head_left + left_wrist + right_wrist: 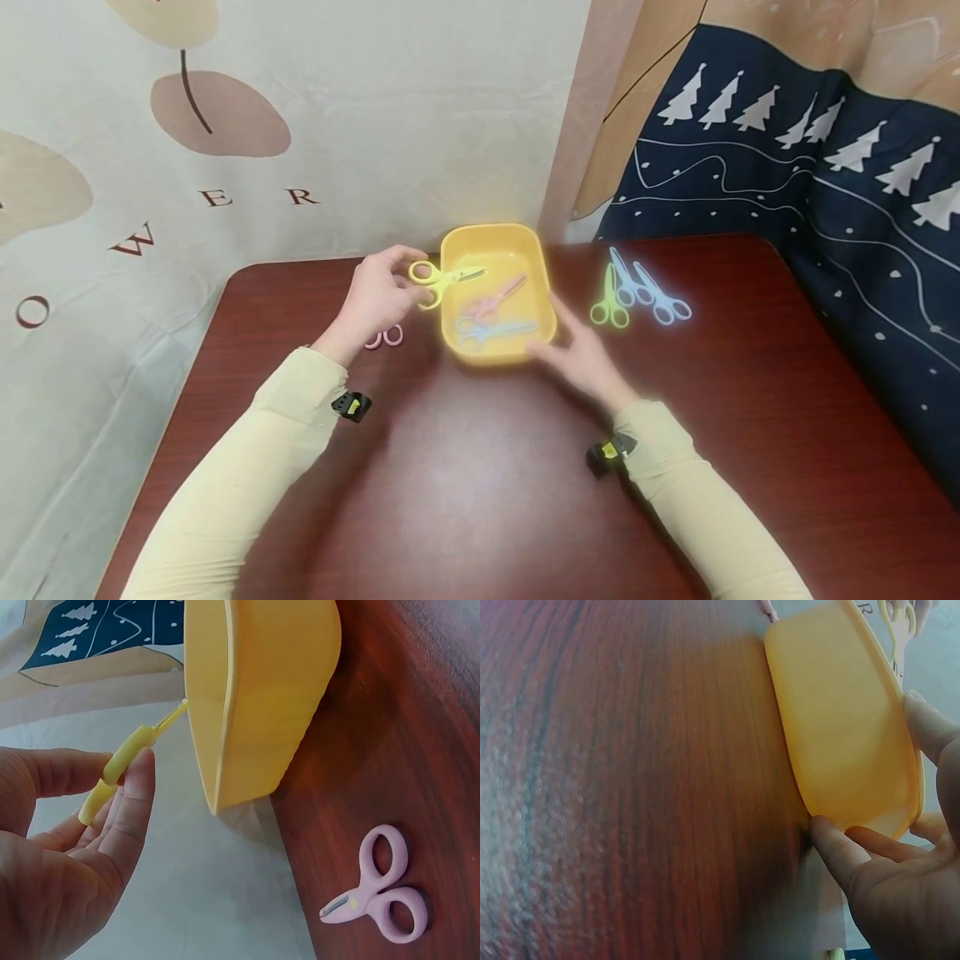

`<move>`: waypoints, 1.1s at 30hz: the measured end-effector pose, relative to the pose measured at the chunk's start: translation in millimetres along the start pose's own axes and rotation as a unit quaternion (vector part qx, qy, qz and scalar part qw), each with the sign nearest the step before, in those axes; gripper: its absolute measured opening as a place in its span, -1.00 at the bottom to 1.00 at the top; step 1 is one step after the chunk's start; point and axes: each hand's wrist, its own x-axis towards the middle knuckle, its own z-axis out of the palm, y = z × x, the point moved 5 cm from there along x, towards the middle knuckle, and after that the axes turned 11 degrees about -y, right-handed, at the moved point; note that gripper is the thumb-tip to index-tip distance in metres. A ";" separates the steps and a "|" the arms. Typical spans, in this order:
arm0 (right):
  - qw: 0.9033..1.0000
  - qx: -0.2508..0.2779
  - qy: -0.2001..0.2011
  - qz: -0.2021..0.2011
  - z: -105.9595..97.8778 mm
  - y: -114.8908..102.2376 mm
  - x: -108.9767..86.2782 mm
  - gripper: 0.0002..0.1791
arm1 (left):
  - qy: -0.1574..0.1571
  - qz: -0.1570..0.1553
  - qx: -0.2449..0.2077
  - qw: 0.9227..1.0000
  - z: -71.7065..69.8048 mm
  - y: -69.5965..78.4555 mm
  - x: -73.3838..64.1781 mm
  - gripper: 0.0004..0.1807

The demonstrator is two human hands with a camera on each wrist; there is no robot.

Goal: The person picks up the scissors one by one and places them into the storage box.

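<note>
My left hand point(382, 290) pinches a pair of yellow scissors point(444, 280) by the handles, thumb against fingers. Their blades point right, over the left rim of a yellow plastic bin point(498, 356). Inside the bin lie pink scissors point(491, 305) and light blue scissors point(498, 331). At the bin's near right corner, my right hand point(581, 357) grips it, thumb point(928, 724) up at the rim and a finger point(838, 846) low at the base edge. Another pair of pink scissors point(375, 894) lies on the table left of the bin, partly behind my left wrist in the head view.
Right of the bin, green scissors point(609, 305) and two light blue pairs, one nearer the bin point(628, 285) and one farther right point(664, 300), lie close together on the dark red wooden table point(480, 500). A pale printed cloth point(420, 125) hangs behind the table.
</note>
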 end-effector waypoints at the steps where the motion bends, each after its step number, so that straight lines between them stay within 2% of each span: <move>1: 1.000 0.000 0.000 0.000 -0.1 -0.1 0.1 0.04 | -0.001 -0.001 -0.002 1.000 1.3 0.0 0.2 -0.41; 8: 1.000 -0.001 -0.001 0.008 -0.3 -1.2 -0.3 0.05 | -0.013 -0.009 -0.011 1.000 9.4 1.4 1.0 -0.43; 13: 1.000 -0.004 -0.001 0.013 -0.5 -1.6 0.0 0.04 | -0.018 0.002 -0.015 1.000 16.3 3.8 1.7 -0.47; 19: 1.000 -0.002 0.000 0.010 -0.7 -1.3 -0.1 0.03 | -0.028 0.011 0.012 0.999 24.6 5.2 2.3 -0.50; 27: 1.000 0.006 0.000 -0.006 0.1 -3.5 -1.6 0.04 | -0.032 0.002 0.091 0.995 33.0 6.8 3.5 -0.51; 33: 1.000 0.014 0.000 -0.007 0.5 -4.4 -2.1 0.05 | -0.050 0.018 0.076 0.996 40.7 11.6 5.8 -0.48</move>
